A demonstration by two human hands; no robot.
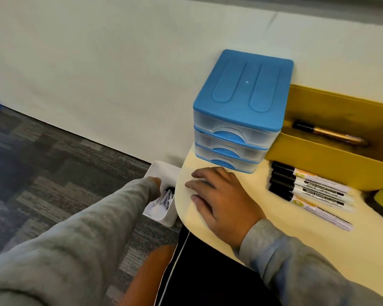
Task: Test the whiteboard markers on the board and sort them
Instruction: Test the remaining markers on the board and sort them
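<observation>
Your left hand [155, 181] reaches into the white bin [164, 173] on the floor; its grip is hidden, probably dropping a tested marker. Your right hand [219, 197] rests flat, released, on the worktop [296, 239]. Next, take one of the four markers [307, 191] beside it.

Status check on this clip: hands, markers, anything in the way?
Right hand flat on table. Left hand reaching into white bin, grip hidden. Four markers lie untouched; one in yellow bin. Nothing blocking.

A plain pale wall [97, 74] meets grey patterned carpet [42, 173].
</observation>
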